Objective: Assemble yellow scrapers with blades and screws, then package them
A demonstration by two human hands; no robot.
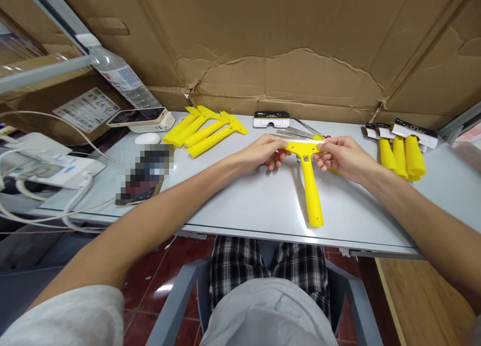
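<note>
A yellow T-shaped scraper (311,186) is held by its wide head, its handle pointing toward me. My left hand (268,150) pinches the head's left end, and my right hand (336,155) pinches the right end. Along the top edge of the head runs a thin pale strip, which looks like a blade. Small screws (298,159) lie near the neck, partly hidden behind it. Just beyond the head are loose metal blades (295,132) and a screwdriver (310,128) with a red part by my right hand. Another yellow piece shows partly under my right hand.
Several yellow scraper handles (210,128) lie at the back left. A blade box (271,119) stands at the back middle. To the right are yellow scrapers (404,158) with boxed heads. Phones, a white mouse (147,138), cables and a water bottle (118,73) occupy the left. Cardboard (285,45) walls the back.
</note>
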